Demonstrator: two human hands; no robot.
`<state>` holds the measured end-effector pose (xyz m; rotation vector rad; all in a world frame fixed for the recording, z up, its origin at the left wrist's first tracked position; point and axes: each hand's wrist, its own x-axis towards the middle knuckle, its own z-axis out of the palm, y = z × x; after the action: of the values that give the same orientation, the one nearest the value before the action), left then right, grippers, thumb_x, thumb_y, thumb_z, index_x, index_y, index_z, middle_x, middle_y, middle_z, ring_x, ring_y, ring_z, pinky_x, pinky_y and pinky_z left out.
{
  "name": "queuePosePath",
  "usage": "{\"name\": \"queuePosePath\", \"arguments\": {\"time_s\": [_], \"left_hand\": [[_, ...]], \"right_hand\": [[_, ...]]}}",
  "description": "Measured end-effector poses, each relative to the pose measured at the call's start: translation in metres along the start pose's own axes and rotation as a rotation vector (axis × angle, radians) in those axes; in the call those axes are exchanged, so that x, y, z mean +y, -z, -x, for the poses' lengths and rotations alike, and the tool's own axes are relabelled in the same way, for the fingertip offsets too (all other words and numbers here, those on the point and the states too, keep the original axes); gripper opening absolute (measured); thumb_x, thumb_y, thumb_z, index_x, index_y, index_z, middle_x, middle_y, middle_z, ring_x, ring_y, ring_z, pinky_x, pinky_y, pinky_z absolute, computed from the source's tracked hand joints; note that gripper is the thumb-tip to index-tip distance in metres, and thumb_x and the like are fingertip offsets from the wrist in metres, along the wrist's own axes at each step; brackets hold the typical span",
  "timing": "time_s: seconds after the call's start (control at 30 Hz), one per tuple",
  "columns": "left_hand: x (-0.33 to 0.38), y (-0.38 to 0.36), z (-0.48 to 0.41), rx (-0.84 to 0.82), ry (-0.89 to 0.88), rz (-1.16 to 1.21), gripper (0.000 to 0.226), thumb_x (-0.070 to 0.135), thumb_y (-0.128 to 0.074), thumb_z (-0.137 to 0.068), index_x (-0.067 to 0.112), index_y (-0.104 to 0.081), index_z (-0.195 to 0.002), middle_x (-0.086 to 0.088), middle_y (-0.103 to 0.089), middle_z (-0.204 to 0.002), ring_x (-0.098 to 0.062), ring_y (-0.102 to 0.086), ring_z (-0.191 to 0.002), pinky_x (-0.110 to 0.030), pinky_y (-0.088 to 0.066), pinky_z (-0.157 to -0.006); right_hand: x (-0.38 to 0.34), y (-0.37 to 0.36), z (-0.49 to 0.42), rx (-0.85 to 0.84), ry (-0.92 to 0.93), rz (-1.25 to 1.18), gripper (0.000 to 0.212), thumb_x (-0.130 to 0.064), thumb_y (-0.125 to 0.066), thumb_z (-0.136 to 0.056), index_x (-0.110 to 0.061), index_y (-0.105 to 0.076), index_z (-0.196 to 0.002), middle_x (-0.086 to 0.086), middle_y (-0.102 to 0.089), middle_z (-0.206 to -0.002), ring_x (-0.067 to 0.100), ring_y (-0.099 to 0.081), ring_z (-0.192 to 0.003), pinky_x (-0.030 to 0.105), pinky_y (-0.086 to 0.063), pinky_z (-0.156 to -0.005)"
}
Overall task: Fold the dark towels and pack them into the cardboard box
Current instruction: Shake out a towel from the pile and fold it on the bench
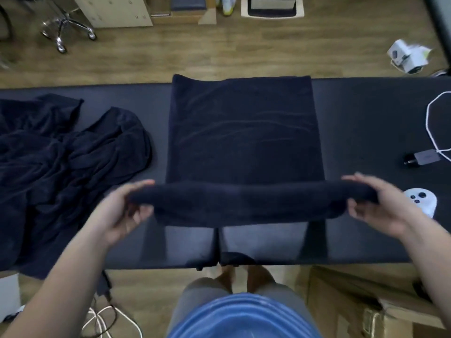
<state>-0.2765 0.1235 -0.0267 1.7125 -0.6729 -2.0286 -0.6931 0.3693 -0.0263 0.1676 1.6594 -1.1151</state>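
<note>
A dark navy towel point(244, 132) lies spread across the middle of the black table point(366, 132). Its near end is lifted off the table and doubled over into a thick fold. My left hand point(124, 208) grips the left end of that fold. My right hand point(380, 203) grips the right end. The fold hangs level between them, above the table's front part. A heap of several crumpled dark towels point(56, 172) covers the table's left side. A cardboard box point(366, 303) stands on the floor at the lower right, partly hidden by my right forearm.
A white controller point(422, 200) lies just right of my right hand. A charger plug point(419, 158) with a white cable point(432, 123) sits at the table's right edge. Cables trail on the floor at lower left. An office chair base point(66, 28) stands beyond the table.
</note>
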Motion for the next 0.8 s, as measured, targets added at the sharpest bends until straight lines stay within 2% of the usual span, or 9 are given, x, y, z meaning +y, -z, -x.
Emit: {"name": "queuePosePath", "arguments": {"time_s": [0.07, 0.1, 0.17, 0.27, 0.33, 0.4, 0.53, 0.67, 0.8], "left_hand": [[0.017, -0.008, -0.020, 0.041, -0.105, 0.270, 0.014, 0.015, -0.056, -0.087, 0.012, -0.067, -0.095, -0.007, -0.068, -0.089, -0.016, -0.069, -0.078, -0.028, -0.059, -0.076], [0.019, -0.008, -0.033, 0.080, -0.149, 0.309, 0.015, 0.016, -0.056, -0.088, 0.013, -0.064, -0.100, -0.008, -0.065, -0.096, -0.018, -0.067, -0.088, -0.030, -0.056, -0.085], [0.008, -0.006, -0.056, 0.157, -0.177, 0.177, 0.009, 0.017, -0.051, -0.099, 0.017, -0.059, -0.102, -0.004, -0.059, -0.096, -0.017, -0.059, -0.087, -0.029, -0.052, -0.083], [-0.032, -0.004, -0.082, 0.211, -0.133, -0.223, 0.020, 0.014, -0.058, -0.099, 0.013, -0.059, -0.119, -0.005, -0.066, -0.100, -0.019, -0.061, -0.086, -0.032, -0.048, -0.072], [-0.051, -0.006, -0.090, 0.222, -0.121, -0.386, 0.029, 0.016, -0.067, -0.094, 0.011, -0.062, -0.122, -0.008, -0.070, -0.110, -0.022, -0.065, -0.095, -0.034, -0.051, -0.079], [-0.058, -0.012, -0.091, 0.213, -0.143, -0.480, 0.028, 0.023, -0.073, -0.091, 0.015, -0.066, -0.117, -0.003, -0.072, -0.110, -0.021, -0.068, -0.098, -0.034, -0.053, -0.084], [-0.060, -0.019, -0.089, 0.201, -0.218, -0.543, 0.024, 0.030, -0.077, -0.087, 0.017, -0.072, -0.106, 0.001, -0.076, -0.102, -0.017, -0.071, -0.093, -0.033, -0.055, -0.083], [-0.061, -0.013, -0.087, 0.078, -0.131, -0.454, 0.018, 0.030, -0.072, -0.091, 0.022, -0.074, -0.107, 0.003, -0.077, -0.107, -0.016, -0.072, -0.100, -0.036, -0.055, -0.092], [-0.070, -0.009, -0.087, 0.108, -0.191, -0.591, 0.030, 0.037, -0.066, -0.095, 0.031, -0.065, -0.124, 0.011, -0.072, -0.117, -0.014, -0.066, -0.110, -0.041, -0.051, -0.101]], "right_hand": [[-0.020, -0.004, -0.020, -0.001, 0.082, -0.164, 0.022, -0.046, -0.060, -0.085, -0.027, -0.064, -0.096, 0.005, -0.072, -0.086, 0.019, -0.067, -0.078, 0.034, -0.059, -0.069], [-0.027, -0.002, -0.029, 0.019, 0.140, -0.240, 0.023, -0.045, -0.058, -0.088, -0.027, -0.060, -0.103, 0.004, -0.073, -0.094, 0.019, -0.068, -0.086, 0.034, -0.059, -0.074], [-0.026, 0.005, -0.047, 0.098, 0.219, -0.285, 0.027, -0.036, -0.060, -0.090, -0.027, -0.055, -0.114, 0.003, -0.069, -0.107, 0.019, -0.066, -0.096, 0.033, -0.055, -0.076], [0.008, 0.010, -0.073, 0.188, 0.160, 0.047, 0.022, -0.023, -0.062, -0.094, -0.025, -0.058, -0.116, 0.007, -0.064, -0.124, 0.021, -0.064, -0.100, 0.039, -0.051, -0.085], [0.035, 0.004, -0.084, 0.195, 0.113, 0.280, 0.036, -0.026, -0.071, -0.088, -0.023, -0.059, -0.122, 0.006, -0.065, -0.127, 0.024, -0.062, -0.109, 0.042, -0.049, -0.090], [0.051, -0.006, -0.088, 0.198, 0.126, 0.401, 0.053, -0.029, -0.078, -0.081, -0.019, -0.058, -0.129, 0.001, -0.066, -0.122, 0.023, -0.064, -0.108, 0.037, -0.051, -0.085], [0.054, -0.017, -0.095, 0.242, 0.209, 0.484, 0.050, -0.030, -0.084, -0.075, -0.022, -0.062, -0.119, -0.004, -0.070, -0.109, 0.019, -0.067, -0.102, 0.039, -0.053, -0.093], [0.050, -0.018, -0.101, 0.185, 0.227, 0.492, 0.043, -0.007, -0.079, -0.077, -0.020, -0.064, -0.115, -0.008, -0.069, -0.099, 0.020, -0.066, -0.100, 0.035, -0.051, -0.090], [0.055, -0.012, -0.108, 0.125, 0.193, 0.533, 0.051, -0.008, -0.077, -0.080, -0.018, -0.057, -0.126, 0.000, -0.068, -0.118, 0.022, -0.064, -0.110, 0.043, -0.050, -0.100]]}}
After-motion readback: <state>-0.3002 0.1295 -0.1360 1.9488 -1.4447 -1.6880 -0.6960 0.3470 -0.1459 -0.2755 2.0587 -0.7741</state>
